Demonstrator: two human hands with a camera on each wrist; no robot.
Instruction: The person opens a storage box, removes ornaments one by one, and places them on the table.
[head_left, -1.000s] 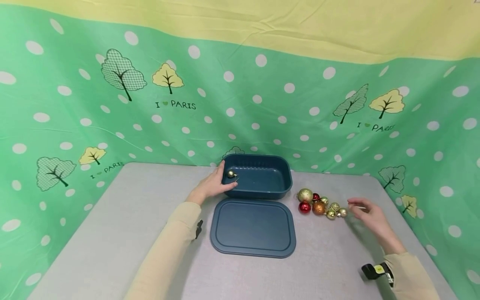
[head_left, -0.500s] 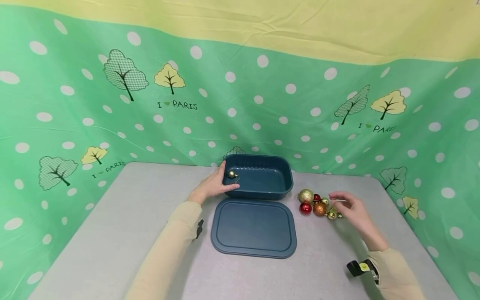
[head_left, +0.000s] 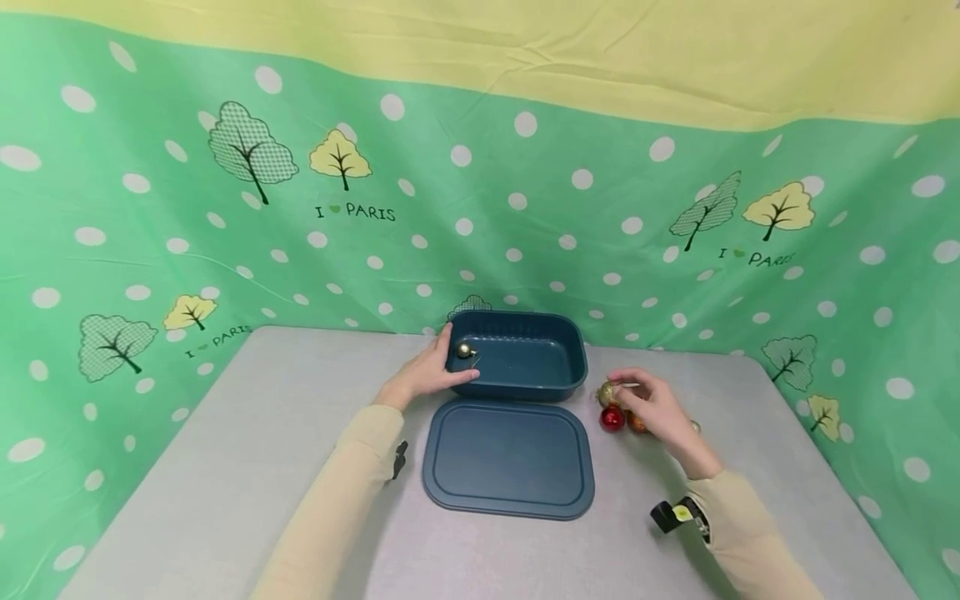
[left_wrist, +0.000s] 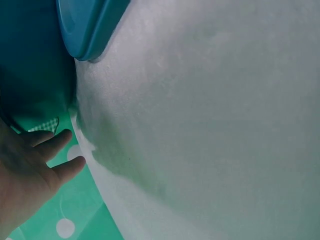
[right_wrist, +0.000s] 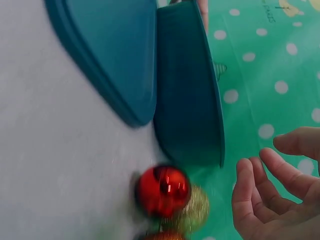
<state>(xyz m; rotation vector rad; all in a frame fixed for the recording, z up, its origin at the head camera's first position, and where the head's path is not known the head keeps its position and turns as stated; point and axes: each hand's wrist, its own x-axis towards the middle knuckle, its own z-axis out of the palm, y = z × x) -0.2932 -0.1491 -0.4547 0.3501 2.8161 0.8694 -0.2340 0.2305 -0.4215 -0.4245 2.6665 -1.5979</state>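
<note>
My left hand point(head_left: 426, 368) rests against the left end of a dark blue food container point(head_left: 525, 358), thumb stretched along its front rim. Its fingers point(left_wrist: 60, 142) look straight and spread in the left wrist view. A small gold Christmas bauble point(head_left: 464, 350) lies inside, at that end. My right hand point(head_left: 662, 410) is over the pile of baubles right of the container, fingers bent and thumb apart, with nothing between them in the right wrist view. Close to its fingertips is a gold glitter bauble point(head_left: 606, 394); a shiny red bauble point(right_wrist: 164, 191) sits beside it. The hand hides most of the other baubles.
The container's flat blue lid point(head_left: 508, 460) lies on the grey table point(head_left: 225, 467) just in front of it. An orange bauble point(head_left: 637, 423) shows beside the right hand. A green dotted cloth point(head_left: 405, 267) hangs behind the table.
My right hand has moved left across the baubles, from their right end to the gold glitter one. The left hand and the container have stayed in place.
</note>
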